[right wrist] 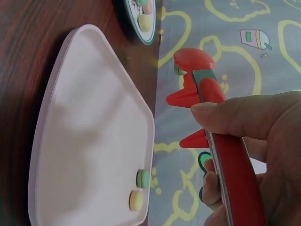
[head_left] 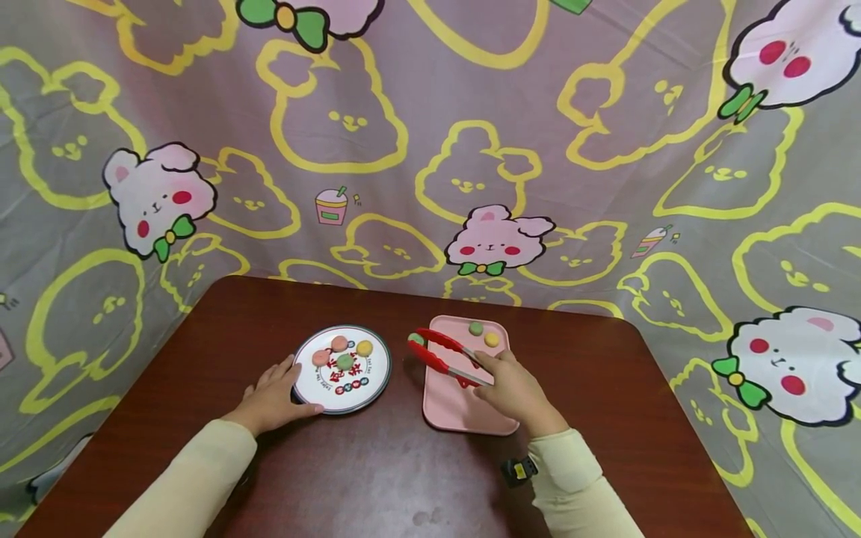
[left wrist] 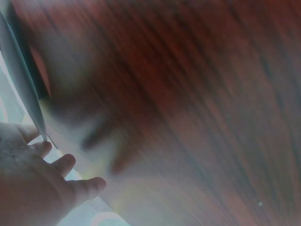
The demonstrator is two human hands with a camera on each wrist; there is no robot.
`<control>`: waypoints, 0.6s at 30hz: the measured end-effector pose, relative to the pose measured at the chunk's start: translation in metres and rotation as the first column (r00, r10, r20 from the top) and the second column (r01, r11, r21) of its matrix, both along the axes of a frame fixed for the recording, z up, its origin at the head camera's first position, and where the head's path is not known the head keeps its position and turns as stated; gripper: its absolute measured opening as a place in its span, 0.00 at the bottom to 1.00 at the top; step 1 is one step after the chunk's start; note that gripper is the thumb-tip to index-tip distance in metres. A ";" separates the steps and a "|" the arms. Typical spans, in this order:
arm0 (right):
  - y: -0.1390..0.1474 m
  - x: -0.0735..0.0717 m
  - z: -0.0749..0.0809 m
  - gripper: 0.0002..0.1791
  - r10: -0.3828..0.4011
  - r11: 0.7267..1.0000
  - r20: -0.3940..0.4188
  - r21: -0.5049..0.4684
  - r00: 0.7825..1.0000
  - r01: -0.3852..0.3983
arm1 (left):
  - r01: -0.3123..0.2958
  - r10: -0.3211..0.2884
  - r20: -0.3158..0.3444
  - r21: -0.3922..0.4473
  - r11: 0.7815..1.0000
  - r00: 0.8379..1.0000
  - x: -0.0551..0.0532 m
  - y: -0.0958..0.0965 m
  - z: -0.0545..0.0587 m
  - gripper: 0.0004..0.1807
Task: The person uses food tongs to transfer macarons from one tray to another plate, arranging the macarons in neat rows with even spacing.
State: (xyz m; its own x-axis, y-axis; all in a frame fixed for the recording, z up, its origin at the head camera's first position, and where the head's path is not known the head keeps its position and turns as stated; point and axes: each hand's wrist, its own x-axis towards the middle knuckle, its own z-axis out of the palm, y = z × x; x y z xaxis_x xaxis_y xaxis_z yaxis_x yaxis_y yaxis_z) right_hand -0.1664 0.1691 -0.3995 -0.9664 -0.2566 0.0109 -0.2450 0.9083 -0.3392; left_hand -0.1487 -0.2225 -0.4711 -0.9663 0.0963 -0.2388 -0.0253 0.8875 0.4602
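Green macaron (head_left: 415, 339) pinched in red tongs (head_left: 430, 360), at ten o'clock from the right hand (head_left: 516, 388) gripping their handles, just past the pink tray (head_left: 464, 415), brown tabletop (head_left: 406, 407) between tray and plate (head_left: 375, 378), left hand (head_left: 272, 397) loosely spread, touching the plate's eight-o'clock rim.

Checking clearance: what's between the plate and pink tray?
Head view: a green macaron in the tips of the red tongs; otherwise just tabletop.
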 end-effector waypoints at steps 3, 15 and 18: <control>-0.004 -0.001 0.000 0.32 0.013 1.000 -0.003 -0.006 1.000 -0.013 | 0.002 -0.002 -0.004 0.001 1.000 1.000 0.000 0.000 0.000 0.62; -0.019 0.000 0.001 0.32 0.040 0.998 -0.007 -0.046 0.999 -0.040 | 0.010 -0.010 -0.024 -0.003 1.000 1.000 0.001 0.000 0.000 0.61; -0.022 0.000 0.001 0.33 0.034 0.998 0.009 -0.056 0.999 -0.033 | 0.016 -0.017 -0.040 -0.005 1.000 0.999 0.002 0.000 0.001 0.61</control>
